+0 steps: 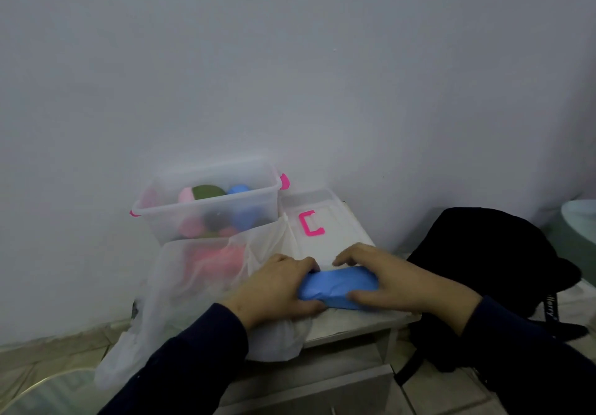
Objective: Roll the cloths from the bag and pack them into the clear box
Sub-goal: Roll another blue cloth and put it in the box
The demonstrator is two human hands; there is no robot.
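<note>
Down at the front of the small tabletop, both hands are wrapped around a blue cloth that's rolled up into a fat tube. Left hand has its grip closed over the left end, right hand clamps the right end, thumb underneath and fingers over the top. Just left of that sits the white plastic bag with something pink showing through. Behind it against the wall is the clear box, already holding pink, green and blue rolls. Its lid with a pink handle lies beside it. Black backpack off to the right.
</note>
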